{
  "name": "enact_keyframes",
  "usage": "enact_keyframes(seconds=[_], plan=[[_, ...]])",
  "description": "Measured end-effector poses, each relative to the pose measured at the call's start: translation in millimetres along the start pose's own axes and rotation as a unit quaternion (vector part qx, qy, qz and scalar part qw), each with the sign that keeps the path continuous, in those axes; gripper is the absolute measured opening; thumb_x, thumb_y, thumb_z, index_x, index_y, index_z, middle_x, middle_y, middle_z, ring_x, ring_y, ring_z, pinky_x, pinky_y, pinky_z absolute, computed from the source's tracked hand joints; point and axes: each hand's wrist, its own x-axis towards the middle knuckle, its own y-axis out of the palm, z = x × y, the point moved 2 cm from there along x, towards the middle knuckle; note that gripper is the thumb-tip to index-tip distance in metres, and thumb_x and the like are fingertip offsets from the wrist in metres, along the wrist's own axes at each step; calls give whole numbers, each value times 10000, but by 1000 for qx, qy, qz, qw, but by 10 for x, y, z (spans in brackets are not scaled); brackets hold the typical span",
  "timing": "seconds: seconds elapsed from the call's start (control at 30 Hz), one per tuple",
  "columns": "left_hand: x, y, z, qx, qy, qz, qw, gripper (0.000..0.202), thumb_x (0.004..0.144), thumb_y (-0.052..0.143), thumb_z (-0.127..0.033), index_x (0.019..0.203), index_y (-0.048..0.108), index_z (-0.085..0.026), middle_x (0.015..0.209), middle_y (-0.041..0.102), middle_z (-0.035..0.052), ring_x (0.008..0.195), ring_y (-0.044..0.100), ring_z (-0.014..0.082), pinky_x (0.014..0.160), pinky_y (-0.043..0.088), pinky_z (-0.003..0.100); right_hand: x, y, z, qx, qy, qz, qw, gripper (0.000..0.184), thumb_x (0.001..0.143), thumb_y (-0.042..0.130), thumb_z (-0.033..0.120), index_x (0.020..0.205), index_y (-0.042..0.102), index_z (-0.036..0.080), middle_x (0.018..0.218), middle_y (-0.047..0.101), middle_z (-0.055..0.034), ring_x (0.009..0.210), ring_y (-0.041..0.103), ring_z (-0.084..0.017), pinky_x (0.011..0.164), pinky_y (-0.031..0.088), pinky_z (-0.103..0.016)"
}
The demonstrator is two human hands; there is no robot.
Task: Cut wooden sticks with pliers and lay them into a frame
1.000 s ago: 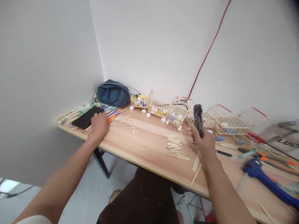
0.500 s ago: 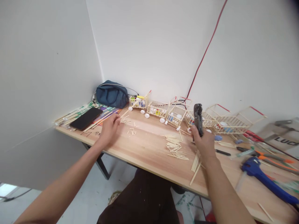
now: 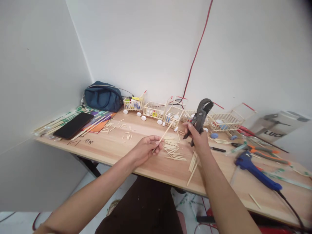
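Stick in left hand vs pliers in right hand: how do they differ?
Color: the stick is pale; the pliers are dark.
Shape: the stick is one thin, straight piece; the pliers are bulkier, with a broad head and two spread handles.
Holder: the left hand has the stick, the right hand the pliers.
Shared: both slant up rightward in the view.

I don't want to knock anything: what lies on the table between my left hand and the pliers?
In the head view, a pile of short sticks lies between your left hand and the pliers in your right hand.
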Motion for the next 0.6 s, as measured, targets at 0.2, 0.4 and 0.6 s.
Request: enact_keyframes(seconds=[0.2,0.4,0.6], plan=[[276,274,166,38,-3,49,998,345,728,739,-367,919,618,-105,697,591,5,520,465,49,512,305,195,51,-30,34,158,23,-7,987,313,692,767,439,854,674,187,669,522,22,647,516,-109,603,493,-236],[355,339,208,77,-2,52,996,328,715,735,-386,846,607,-114,701,604,13,505,469,51,484,315,195,75,-55,26,211,22,-87,973,331,578,845,339,701,568,205,739,575,35,666,541,-95,642,531,-232],[600,154,-27,280,92,-46,954,122,786,607,-209,855,655,-120,762,663,43,647,558,108,616,407,226,146,-186,25,279,21,-129,952,331,553,851,290,675,557,199,662,557,57,619,544,-85,601,530,-223]])
